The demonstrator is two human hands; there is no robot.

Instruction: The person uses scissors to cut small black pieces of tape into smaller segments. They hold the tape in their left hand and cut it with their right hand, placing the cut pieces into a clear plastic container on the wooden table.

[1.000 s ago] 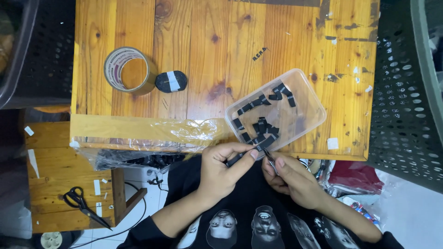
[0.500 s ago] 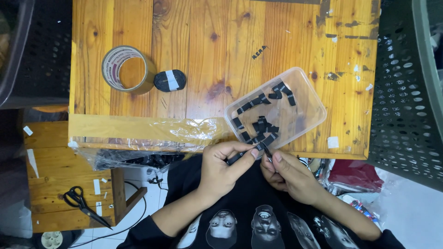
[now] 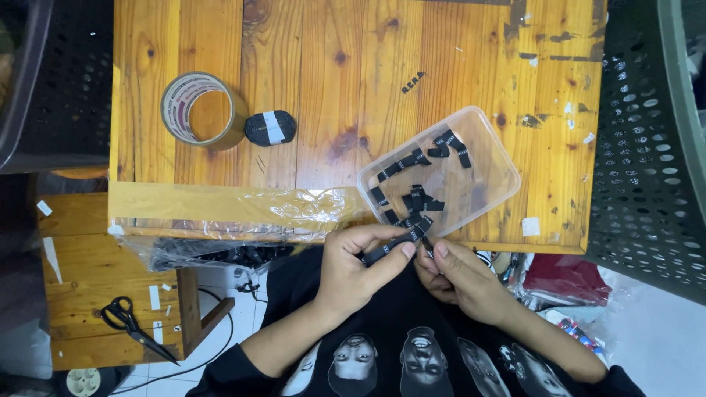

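My left hand and my right hand meet at the near edge of the wooden table, both pinching one small black fabric label strip between thumb and fingers. Just beyond the fingertips sits a clear plastic tub tilted over the table edge, holding several black label strips with white print.
A roll of brown tape and a small black roll with a white band lie at the table's left. Crumpled clear plastic wrap hangs along the near edge. Black scissors rest on a low bench at lower left. Dark perforated baskets flank the table.
Both hands stay at the table edge on the strip; the fingers shift slightly. Nothing else has moved.
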